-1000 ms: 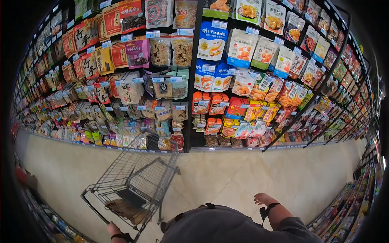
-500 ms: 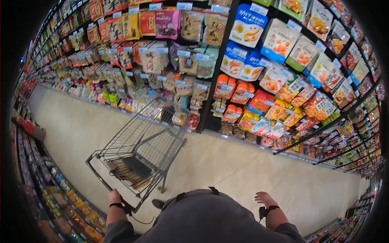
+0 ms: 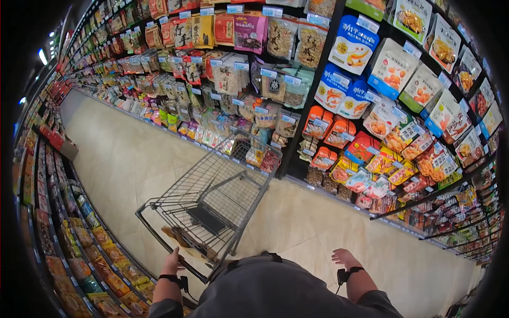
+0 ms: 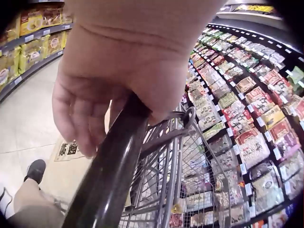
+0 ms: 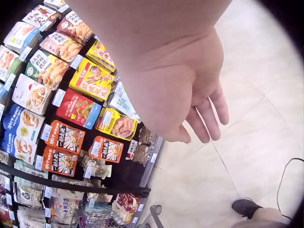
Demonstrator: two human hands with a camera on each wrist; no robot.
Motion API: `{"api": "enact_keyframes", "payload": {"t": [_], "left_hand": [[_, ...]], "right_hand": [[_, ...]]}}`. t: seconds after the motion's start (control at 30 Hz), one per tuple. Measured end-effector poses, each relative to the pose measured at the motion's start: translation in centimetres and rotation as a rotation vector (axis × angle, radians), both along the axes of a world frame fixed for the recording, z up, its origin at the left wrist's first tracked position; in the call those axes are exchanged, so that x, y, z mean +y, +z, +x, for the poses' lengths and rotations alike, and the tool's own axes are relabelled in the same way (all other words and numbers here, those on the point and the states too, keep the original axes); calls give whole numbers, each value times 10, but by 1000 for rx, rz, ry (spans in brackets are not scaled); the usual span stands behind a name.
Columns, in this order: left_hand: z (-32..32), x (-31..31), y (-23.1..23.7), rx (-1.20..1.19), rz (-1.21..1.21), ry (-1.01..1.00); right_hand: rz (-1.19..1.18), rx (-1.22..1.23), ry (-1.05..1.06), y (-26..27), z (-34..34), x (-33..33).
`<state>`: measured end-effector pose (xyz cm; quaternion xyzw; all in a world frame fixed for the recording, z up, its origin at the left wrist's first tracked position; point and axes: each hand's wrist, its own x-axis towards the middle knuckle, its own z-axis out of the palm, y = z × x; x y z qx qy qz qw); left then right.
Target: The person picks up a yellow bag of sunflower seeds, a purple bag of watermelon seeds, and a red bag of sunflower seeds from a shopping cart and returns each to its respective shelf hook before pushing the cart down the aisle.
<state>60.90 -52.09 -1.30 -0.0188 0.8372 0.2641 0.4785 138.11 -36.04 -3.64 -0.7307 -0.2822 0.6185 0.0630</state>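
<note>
A grey wire shopping cart point(image 3: 212, 196) stands in front of me to the left, its dark handle point(image 3: 159, 228) toward my body. My left hand point(image 3: 172, 265) is at the near end of that handle. In the left wrist view, the handle runs under the palm, and loosely extended fingers point(image 4: 85, 116) hang down beside it rather than wrapping round. A brown bag point(image 3: 185, 238) lies low at the cart's handle end. My right hand point(image 3: 345, 258) hangs at my right side, holding nothing, its fingers point(image 5: 203, 121) relaxed and apart.
Tall shelves of hanging snack packets point(image 3: 254, 90) run along the far side, close to the cart's front. Lower racks of packets point(image 3: 95, 249) line the left. A red box point(image 3: 55, 140) stands farther along the left. Pale tiled floor point(image 3: 297, 228) lies between.
The view has turned left, so the shelves and cart appear farther right. My left hand's grip on the cart handle has loosened. The right hand still hangs at my side.
</note>
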Motion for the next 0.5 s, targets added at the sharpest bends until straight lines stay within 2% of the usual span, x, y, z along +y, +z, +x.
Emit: {"api": "enact_keyframes", "payload": {"t": [0.1,0.2,0.37,0.5], "left_hand": [[20,2,16,13,-6,-80],[17,-2,1,35,39,-102],[23,-3,-12,109,64,-61],[26,5,-9,76,45,-78]], "right_hand": [[29,15,16,-3,-2,11],[58,9,32,-5,0,8],[16,10,-44,-18,22,-18],[-35,-37,-96,-30,43,-52]]}}
